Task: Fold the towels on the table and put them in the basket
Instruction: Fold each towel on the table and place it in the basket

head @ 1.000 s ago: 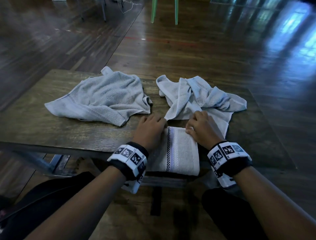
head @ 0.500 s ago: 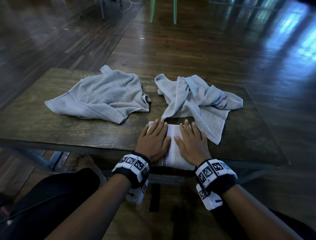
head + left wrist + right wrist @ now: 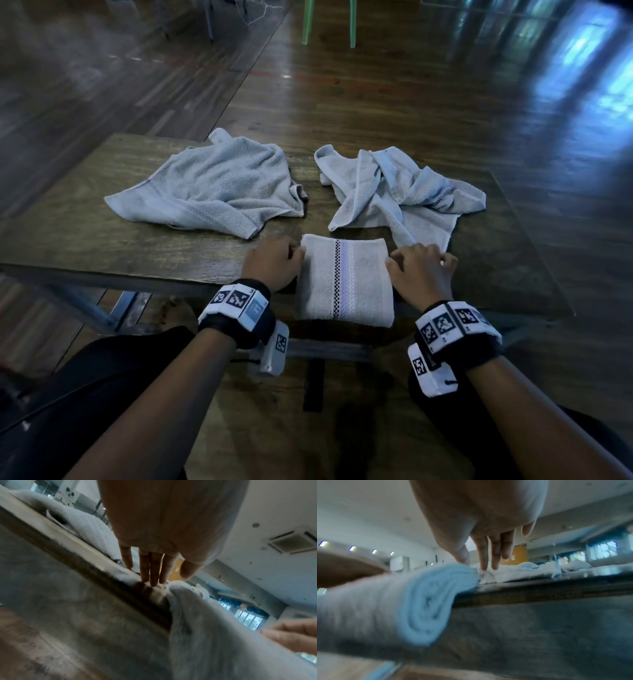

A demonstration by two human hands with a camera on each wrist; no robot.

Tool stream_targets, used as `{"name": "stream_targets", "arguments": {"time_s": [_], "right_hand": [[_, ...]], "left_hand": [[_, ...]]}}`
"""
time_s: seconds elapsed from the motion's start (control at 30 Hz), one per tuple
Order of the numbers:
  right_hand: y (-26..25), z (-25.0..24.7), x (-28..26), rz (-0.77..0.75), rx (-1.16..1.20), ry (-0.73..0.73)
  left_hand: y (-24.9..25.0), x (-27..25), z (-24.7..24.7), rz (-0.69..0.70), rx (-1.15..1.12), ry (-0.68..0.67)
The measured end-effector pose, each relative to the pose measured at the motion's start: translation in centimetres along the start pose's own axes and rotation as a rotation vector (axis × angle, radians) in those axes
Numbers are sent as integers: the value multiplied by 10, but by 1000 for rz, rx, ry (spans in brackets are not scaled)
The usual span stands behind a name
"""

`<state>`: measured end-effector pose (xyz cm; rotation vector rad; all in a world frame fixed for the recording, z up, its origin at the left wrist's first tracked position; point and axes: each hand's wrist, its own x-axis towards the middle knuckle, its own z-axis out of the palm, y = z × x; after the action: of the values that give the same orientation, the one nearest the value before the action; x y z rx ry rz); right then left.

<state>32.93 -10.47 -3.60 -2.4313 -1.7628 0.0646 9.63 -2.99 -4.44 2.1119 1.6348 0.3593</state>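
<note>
Grey folded towel (image 3: 344, 281) at table (image 3: 102, 240) edge; L hand (image 3: 272, 263), R hand (image 3: 419, 272) fingers extended, flanking, touching its sides.

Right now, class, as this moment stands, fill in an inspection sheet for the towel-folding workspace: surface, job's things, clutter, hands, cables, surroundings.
Surface: dark wooden table, worn top.
Job's things: folded towel with a patterned stripe at the near edge, overhanging it; two unfolded towels behind, the left towel spread out, the right towel crumpled. Basket: not in view.
Clutter: nothing seen.
Hands: left hand touches the folded towel's left side, right hand its right side; fingers reach down beside the towel, grip unclear.
Cables: a thin cable on the far floor.
Surroundings: polished wooden floor, green chair legs.
</note>
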Motion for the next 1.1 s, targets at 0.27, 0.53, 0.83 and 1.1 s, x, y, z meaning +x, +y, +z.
{"name": "stream_targets", "arguments": {"time_s": [0.27,0.53,0.83,1.1], "right_hand": [[-3,6,2,166,312,-284],[-16,-12,-14,210,822,-329],[-23,-35,-93,414,1395,-536],[-45,-91,-156,210,1495,-496]], "left_hand": [[3,-6,2,-84,-66,-187],[19,-34,-3,-176,-526,-196],[2,-109,-20,-267,-925,-299],[8,-175,-82,-161,-1102,-203]]}}
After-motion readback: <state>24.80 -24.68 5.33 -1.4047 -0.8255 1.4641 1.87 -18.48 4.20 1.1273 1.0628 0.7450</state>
